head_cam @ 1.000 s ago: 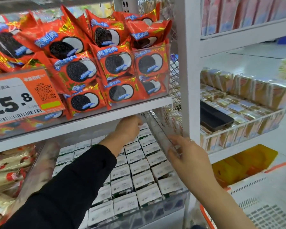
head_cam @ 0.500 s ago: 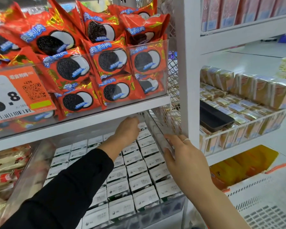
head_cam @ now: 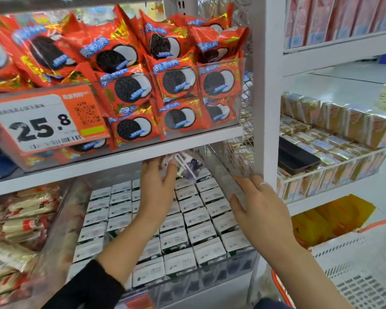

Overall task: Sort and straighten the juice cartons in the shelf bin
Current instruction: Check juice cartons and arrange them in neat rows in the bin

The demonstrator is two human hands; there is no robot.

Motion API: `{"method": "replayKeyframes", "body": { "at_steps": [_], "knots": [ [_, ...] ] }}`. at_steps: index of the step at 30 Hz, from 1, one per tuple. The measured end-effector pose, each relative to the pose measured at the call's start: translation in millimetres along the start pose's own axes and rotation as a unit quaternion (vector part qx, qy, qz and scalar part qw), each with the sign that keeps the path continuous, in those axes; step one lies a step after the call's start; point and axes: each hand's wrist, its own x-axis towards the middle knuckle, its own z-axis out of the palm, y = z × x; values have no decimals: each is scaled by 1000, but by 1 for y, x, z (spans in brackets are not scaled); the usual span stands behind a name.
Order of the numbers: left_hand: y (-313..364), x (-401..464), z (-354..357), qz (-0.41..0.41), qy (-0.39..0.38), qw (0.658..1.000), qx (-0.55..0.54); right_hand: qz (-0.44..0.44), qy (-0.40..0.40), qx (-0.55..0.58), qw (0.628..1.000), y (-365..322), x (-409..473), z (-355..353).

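Left hand (head_cam: 157, 186) grips tilted carton (head_cam: 188, 167) above rows of cartons (head_cam: 194, 221) in clear bin (head_cam: 221, 172); right hand (head_cam: 260, 210) flat against bin's right wall.

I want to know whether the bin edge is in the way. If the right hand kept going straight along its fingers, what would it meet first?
The right hand points up and left, its fingertips at the bin's clear side wall. That wall comes first, probably already touched; depth is unclear.

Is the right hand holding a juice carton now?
No, the right hand rests open on the bin's clear side wall; only the left hand grips a carton.
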Motion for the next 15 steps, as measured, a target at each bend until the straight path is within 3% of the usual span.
{"method": "replayKeyframes", "body": {
  "at_steps": [3, 6, 10, 15],
  "knots": [
    [10, -22, -23, -159, -23, 970, -181, -69, 75, 46, 994, -14, -6, 2],
    [15, -41, -43, -239, -34, 930, -277, -50, 56, 161, 984, -29, -15, 5],
    [19, -53, -63, -259, -74, 902, -337, -24, -36, 213, 976, -45, -23, 13],
    [23, -57, -75, -228, -126, 910, -322, -45, -67, 187, 979, -58, -24, 29]
  ]
}}
